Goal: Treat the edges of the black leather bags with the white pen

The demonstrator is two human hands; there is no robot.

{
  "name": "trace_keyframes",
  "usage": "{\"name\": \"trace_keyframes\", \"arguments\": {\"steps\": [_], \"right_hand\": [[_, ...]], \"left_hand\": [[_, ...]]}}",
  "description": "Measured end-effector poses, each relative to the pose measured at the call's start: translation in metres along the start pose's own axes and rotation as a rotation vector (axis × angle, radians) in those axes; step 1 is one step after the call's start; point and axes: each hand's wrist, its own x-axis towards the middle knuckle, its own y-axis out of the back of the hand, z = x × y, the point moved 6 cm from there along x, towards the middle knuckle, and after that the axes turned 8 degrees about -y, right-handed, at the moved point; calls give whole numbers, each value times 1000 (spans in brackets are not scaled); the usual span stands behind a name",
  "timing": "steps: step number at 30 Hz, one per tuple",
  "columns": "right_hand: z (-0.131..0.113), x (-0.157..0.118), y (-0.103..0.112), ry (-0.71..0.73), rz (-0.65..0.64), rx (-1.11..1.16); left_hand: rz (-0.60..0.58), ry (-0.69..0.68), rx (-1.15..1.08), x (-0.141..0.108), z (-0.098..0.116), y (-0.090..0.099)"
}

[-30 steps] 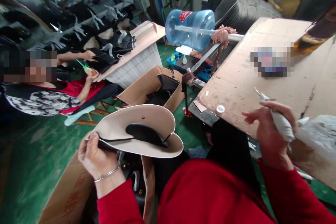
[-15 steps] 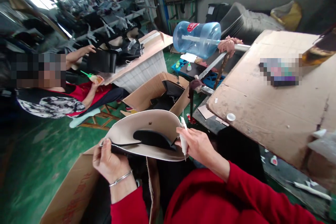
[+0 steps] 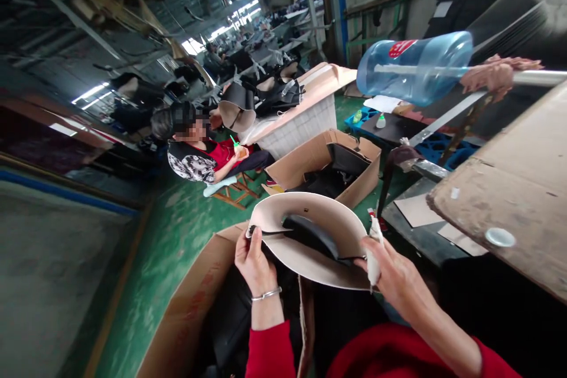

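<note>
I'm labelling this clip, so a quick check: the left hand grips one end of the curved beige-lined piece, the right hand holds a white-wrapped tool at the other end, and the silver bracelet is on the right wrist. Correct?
The wrist is wrong: the head view shows the silver bracelet on the left one. The rest stands.

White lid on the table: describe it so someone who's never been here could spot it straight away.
Look for the big table with a stained, light-brown top at the right edge of the view. Near its front edge, beyond the right hand, lies a small white lid. It is round and larger than the white scrap near it.
</note>
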Motion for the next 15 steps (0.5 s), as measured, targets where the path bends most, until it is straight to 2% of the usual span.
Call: {"name": "trace_keyframes", "arguments": {"steps": [4,7,15], "right_hand": [[18,-8,3,-160,135,20],[26,-12,0,-214,189,77],[13,-3,-7,-191,128,96]], "left_hand": [[-46,36,39,-4,0,2],[-90,12,161,-8,4,-2],[-123,37,178,-18,11,-12]]}}
